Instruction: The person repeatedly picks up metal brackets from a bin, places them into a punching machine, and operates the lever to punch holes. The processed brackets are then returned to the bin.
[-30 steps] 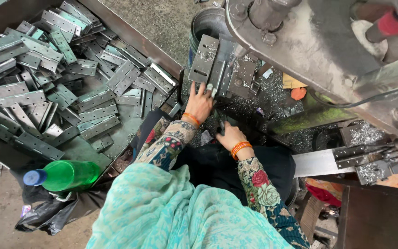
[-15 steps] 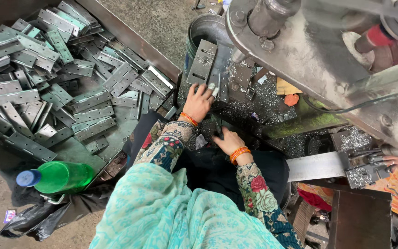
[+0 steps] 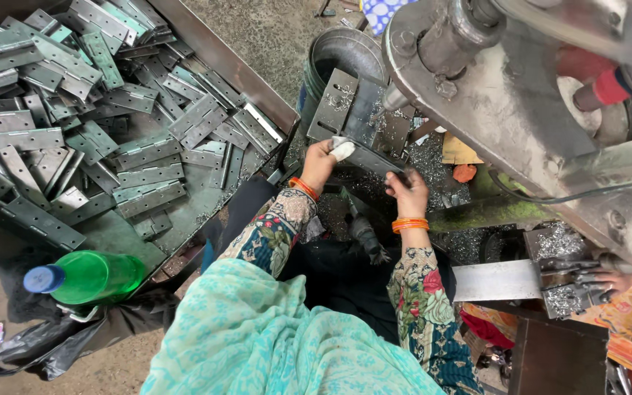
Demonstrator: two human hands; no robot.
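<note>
Both hands held one metal hinge plate (image 3: 371, 156) over chip-strewn surface (image 3: 433, 157), under press machine (image 3: 506, 95). Left hand (image 3: 321, 162) closed on near end, finger wrapped in white tape. Right hand (image 3: 406, 192) pinched far end from below, fingers curled. Plate spanned between grips, roughly level, ends covered by fingers. Judgement: keep both grips at edges, fingertips clear of press head, plate flat and square. Heap of hinges (image 3: 89, 124) in tray at left, well apart. Green bottle (image 3: 85, 276) near person's knee.

One green bottle (image 3: 89, 276), two hands (image 3: 319, 162).
</note>
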